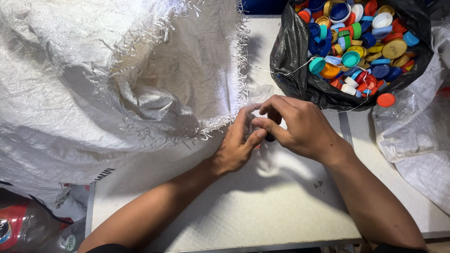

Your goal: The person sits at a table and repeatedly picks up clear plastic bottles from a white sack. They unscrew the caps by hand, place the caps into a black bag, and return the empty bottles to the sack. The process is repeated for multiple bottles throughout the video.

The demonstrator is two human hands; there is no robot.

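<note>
Hands: left hand [236, 147] and right hand [295, 126] both pinch a clear bottle [255, 100], fingers curled shut.
Left: white sack [117, 79].
Right: black bag [290, 56] of caps [361, 42].

Frayed woven sack [93, 70], glossy plastic caps [361, 42]

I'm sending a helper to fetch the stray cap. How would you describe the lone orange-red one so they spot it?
Find the black plastic bag heaped with coloured bottle caps at the table's far right. Just below its lower right edge lies the orange-red cap, round and flat. Unlike the others, it sits alone outside the bag, beside a white woven sack.
</note>
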